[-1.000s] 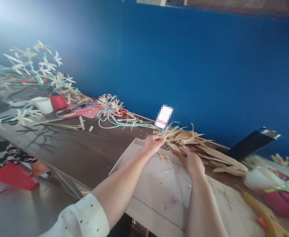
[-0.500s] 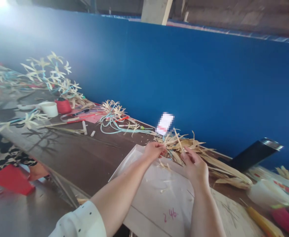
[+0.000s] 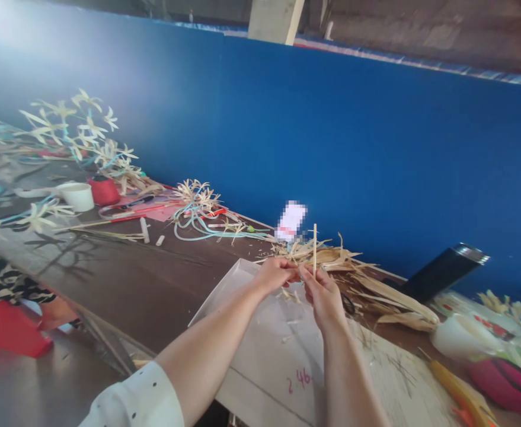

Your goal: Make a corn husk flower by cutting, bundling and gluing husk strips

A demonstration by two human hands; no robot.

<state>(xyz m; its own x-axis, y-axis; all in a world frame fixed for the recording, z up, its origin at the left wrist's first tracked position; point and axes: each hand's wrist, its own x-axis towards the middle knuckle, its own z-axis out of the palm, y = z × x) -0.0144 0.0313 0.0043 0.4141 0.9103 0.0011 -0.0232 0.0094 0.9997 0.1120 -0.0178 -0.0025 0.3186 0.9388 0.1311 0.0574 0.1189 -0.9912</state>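
Note:
My left hand point(image 3: 277, 275) is closed in a pinch over the cardboard's far end, and what lies between its fingertips is too small to make out. My right hand point(image 3: 325, 296) meets it at the fingertips. From the right fingers a narrow pale strip point(image 3: 315, 249) stands almost upright; it looks like dried husk. Just beyond both hands lies a heap of dried husks point(image 3: 338, 259). Under my forearms is a shallow cardboard tray point(image 3: 264, 338) with pink numbers and a few pale scraps point(image 3: 291, 295).
Husk flowers on blue stems point(image 3: 195, 196) lie left, near a white cup point(image 3: 77, 197) and a red thread spool point(image 3: 104, 191). To the right are a black flask point(image 3: 447, 273), a tape roll point(image 3: 464, 335), a yellow-handled tool point(image 3: 458, 388) and a pink pouch point(image 3: 504, 382). A blue wall point(image 3: 353, 142) stands behind.
My right hand has moved left with the strip, up against my left hand. The strip has turned from leaning to nearly upright. The whole view has shifted slightly.

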